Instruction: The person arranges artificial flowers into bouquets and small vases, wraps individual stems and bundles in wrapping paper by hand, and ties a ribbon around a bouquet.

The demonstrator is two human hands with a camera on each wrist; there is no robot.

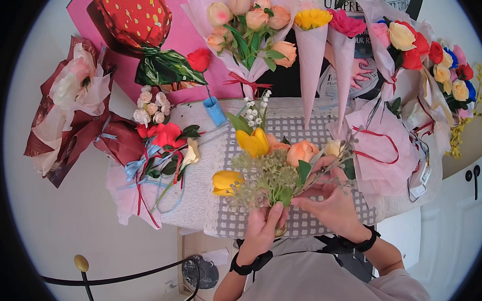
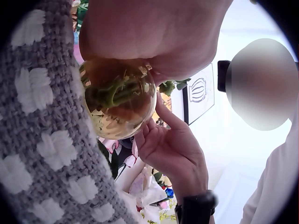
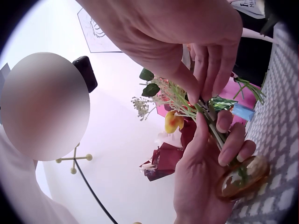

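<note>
Two hands (image 1: 299,212) grip bouquet (image 1: 273,168) — sign (image 1: 366,3) reads "UNPRE…".

White walls, pale floor, white cabinet door (image 1: 455,217) with dark handles, black metal rack (image 1: 97,283) — bright, even light.
</note>
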